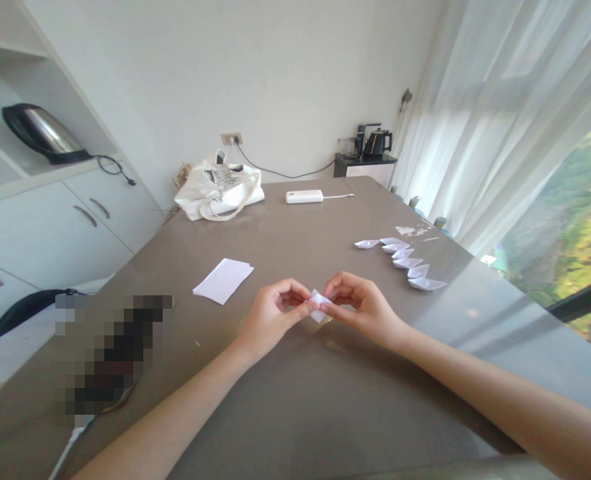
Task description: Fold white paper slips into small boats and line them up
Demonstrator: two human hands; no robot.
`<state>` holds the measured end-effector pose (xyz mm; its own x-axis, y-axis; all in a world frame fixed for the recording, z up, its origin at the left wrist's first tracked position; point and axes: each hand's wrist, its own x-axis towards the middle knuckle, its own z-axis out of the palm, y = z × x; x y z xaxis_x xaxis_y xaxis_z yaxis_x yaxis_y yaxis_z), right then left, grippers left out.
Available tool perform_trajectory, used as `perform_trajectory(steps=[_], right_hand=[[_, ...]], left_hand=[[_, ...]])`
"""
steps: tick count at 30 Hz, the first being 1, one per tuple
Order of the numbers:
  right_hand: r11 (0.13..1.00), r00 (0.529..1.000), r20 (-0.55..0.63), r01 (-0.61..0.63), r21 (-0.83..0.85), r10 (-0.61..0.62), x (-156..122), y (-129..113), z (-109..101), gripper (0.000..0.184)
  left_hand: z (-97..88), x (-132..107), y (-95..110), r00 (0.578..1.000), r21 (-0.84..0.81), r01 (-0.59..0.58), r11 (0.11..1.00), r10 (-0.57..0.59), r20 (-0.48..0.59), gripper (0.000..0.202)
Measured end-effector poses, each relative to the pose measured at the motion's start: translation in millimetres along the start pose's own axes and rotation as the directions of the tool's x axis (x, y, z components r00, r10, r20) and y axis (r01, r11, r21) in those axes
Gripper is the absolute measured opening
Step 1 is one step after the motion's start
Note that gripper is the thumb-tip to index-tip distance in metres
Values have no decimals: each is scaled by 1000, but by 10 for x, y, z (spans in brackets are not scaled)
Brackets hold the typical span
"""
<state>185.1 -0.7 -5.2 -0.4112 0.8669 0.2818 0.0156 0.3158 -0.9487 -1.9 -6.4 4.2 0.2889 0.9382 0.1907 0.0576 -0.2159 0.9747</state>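
Note:
A small folded piece of white paper (319, 305) is pinched between both hands just above the grey-brown table (295, 387). My left hand (274, 315) grips its left side with thumb and fingers. My right hand (359, 305) holds its right side the same way. A short stack of flat white paper sheets (224, 280) lies to the left of my hands. To the right, several finished folded paper boats (405, 261) sit in a curved row on the table.
A white handbag (218, 191) and a white power bank with cable (304, 196) lie at the far end. A pixelated dark object (108, 353) stands at the left. Small paper scraps (411, 231) lie near the right edge. Cabinets with a kettle (40, 133) stand at left, curtains at right.

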Motion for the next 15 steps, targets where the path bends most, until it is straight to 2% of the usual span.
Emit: perform_trajectory(steps=[6, 10, 15], right_hand=[[998, 997, -44, -60, 32, 61, 15, 28, -2, 31], [998, 994, -99, -47, 37, 51, 33, 32, -23, 30], [999, 994, -95, -54, 9, 55, 40, 11, -36, 29]], left_hand=[[32, -4, 13, 998, 36, 16, 999, -14, -64, 25], [12, 4, -5, 998, 84, 42, 996, -38, -45, 25], [-20, 5, -16, 998, 120, 55, 991, -52, -30, 26]])
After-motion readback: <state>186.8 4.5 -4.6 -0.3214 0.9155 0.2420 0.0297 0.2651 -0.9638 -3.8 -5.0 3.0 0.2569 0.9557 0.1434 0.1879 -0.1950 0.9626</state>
